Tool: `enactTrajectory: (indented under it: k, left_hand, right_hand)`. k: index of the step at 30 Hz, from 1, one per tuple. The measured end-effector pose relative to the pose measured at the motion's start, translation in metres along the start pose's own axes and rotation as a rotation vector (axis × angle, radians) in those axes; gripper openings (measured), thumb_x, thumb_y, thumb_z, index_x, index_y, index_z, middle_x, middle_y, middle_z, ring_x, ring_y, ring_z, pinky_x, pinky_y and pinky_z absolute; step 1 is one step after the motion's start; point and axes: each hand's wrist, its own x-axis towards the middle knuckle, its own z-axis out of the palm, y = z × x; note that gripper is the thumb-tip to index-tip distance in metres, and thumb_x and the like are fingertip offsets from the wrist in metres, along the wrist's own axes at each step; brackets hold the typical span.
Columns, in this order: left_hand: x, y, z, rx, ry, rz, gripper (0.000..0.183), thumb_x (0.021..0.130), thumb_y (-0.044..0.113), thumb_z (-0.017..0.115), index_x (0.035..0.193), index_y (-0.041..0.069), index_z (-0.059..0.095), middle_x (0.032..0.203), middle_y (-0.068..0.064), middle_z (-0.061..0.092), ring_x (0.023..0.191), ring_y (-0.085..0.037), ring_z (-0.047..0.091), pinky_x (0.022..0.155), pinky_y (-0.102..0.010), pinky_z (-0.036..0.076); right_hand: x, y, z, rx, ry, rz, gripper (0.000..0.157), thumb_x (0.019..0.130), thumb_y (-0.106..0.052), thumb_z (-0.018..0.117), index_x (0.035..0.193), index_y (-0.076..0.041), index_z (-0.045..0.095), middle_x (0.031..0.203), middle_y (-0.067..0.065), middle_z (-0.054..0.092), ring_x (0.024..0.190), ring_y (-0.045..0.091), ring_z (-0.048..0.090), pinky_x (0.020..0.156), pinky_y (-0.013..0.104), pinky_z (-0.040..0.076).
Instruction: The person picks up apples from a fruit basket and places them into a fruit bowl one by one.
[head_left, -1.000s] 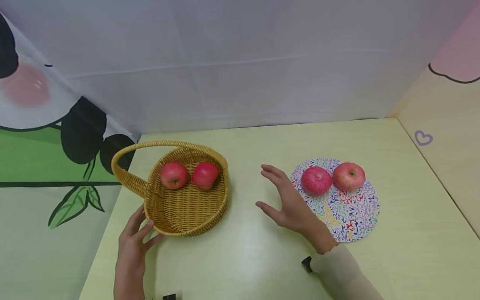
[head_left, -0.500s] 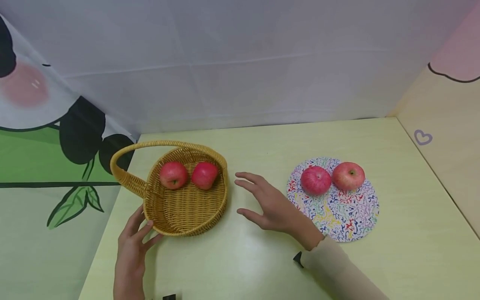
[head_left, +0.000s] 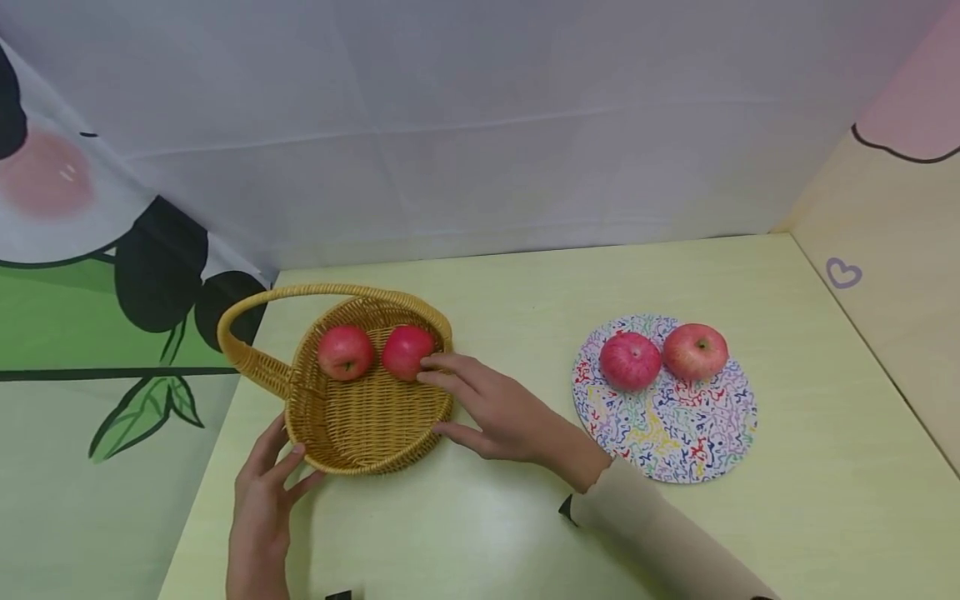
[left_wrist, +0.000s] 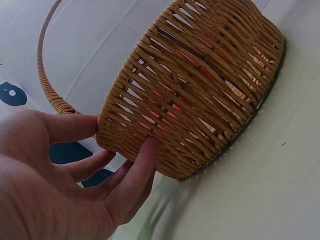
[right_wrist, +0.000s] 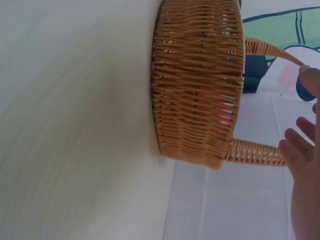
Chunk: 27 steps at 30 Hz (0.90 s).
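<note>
Resting the left hand (head_left: pixel 261 492), fingers spread, on the outside of the yellow basket (head_left: pixel 367 425) at about eight o'clock. Holding the right hand (head_left: pixel 498 412) wide, thumb and fingers well apart, by the rim at four o'clock, with nothing in its grip. Pointing its fingers toward ten o'clock, at the red apple (head_left: pixel 405 350) sitting inside the basket at one o'clock. Cannot tell if touching it or just beside it. Looking round, with no long side to line up, and much nearer to the right hand than to the left. Spotting a second apple (head_left: pixel 346 352) at eleven o'clock in the basket, and the tall handle (head_left: pixel 360 289), bent over from nine to past two. Looking to three o'clock from the right hand, finding a bright round mat (head_left: pixel 697 450), with a pink apple (head_left: pixel 630 361) at eleven o'clock on it and a paler apple (head_left: pixel 695 352) at one. Seeing a pale cloth (head_left: pixel 487 167) farthest off, at twelve o'clock.
</note>
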Motion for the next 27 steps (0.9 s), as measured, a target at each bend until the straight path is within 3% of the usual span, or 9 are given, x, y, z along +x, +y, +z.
enactTrajectory:
  k: [6, 12, 15, 21, 24, 27]
  left_hand:
    - [0.000, 0.000, -0.001, -0.012, 0.004, 0.003, 0.062, 0.108, 0.018, 0.056, 0.164, 0.031, 0.033, 0.167, 0.005, 0.028, 0.115, 0.006, 0.059, 0.079, -0.024, 0.062]
    - [0.000, -0.001, 0.000, -0.015, 0.012, 0.007, 0.062, 0.107, 0.020, 0.058, 0.164, 0.031, 0.035, 0.166, 0.005, 0.030, 0.116, 0.005, 0.059, 0.079, -0.024, 0.062]
    - [0.001, -0.001, 0.000, -0.018, 0.015, 0.006, 0.062, 0.107, 0.020, 0.058, 0.163, 0.031, 0.036, 0.166, 0.005, 0.030, 0.117, 0.004, 0.059, 0.079, -0.024, 0.062]
    - [0.002, 0.000, 0.001, -0.015, 0.038, -0.017, 0.060, 0.108, 0.021, 0.057, 0.163, 0.035, 0.036, 0.169, 0.006, 0.028, 0.128, -0.002, 0.050, 0.079, -0.025, 0.062]
    - [0.003, -0.001, 0.002, -0.013, 0.047, -0.022, 0.059, 0.108, 0.022, 0.057, 0.162, 0.035, 0.037, 0.170, 0.006, 0.028, 0.131, -0.006, 0.046, 0.079, -0.025, 0.062]
    - [0.004, -0.002, 0.003, -0.014, 0.031, -0.013, 0.060, 0.108, 0.020, 0.057, 0.163, 0.033, 0.036, 0.169, 0.006, 0.029, 0.128, -0.003, 0.050, 0.079, -0.025, 0.062]
  right_hand:
    - [0.016, -0.004, 0.011, 0.018, -0.039, 0.075, 0.073, 0.098, -0.029, 0.074, 0.156, -0.002, 0.039, 0.159, 0.017, 0.044, 0.149, 0.026, 0.044, 0.123, 0.032, 0.040]
    - [0.033, -0.011, 0.023, 0.028, -0.098, 0.256, 0.075, 0.101, -0.027, 0.070, 0.160, -0.001, 0.031, 0.163, 0.017, 0.038, 0.153, 0.029, 0.039, 0.123, 0.037, 0.040]
    - [0.045, -0.017, 0.029, -0.028, -0.141, 0.359, 0.079, 0.101, -0.028, 0.069, 0.162, -0.001, 0.025, 0.165, 0.017, 0.035, 0.154, 0.030, 0.037, 0.124, 0.039, 0.039]
    - [0.069, -0.026, 0.040, -0.228, -0.186, 0.479, 0.083, 0.100, -0.034, 0.069, 0.161, 0.002, 0.025, 0.162, 0.021, 0.038, 0.152, 0.036, 0.040, 0.120, 0.041, 0.044]
    - [0.076, -0.025, 0.043, -0.238, -0.188, 0.529, 0.083, 0.100, -0.035, 0.069, 0.162, 0.001, 0.025, 0.161, 0.022, 0.038, 0.151, 0.038, 0.041, 0.114, 0.042, 0.050]
    - [0.080, -0.023, 0.043, -0.242, -0.201, 0.554, 0.084, 0.101, -0.036, 0.068, 0.162, 0.002, 0.024, 0.162, 0.024, 0.037, 0.151, 0.040, 0.040, 0.114, 0.042, 0.051]
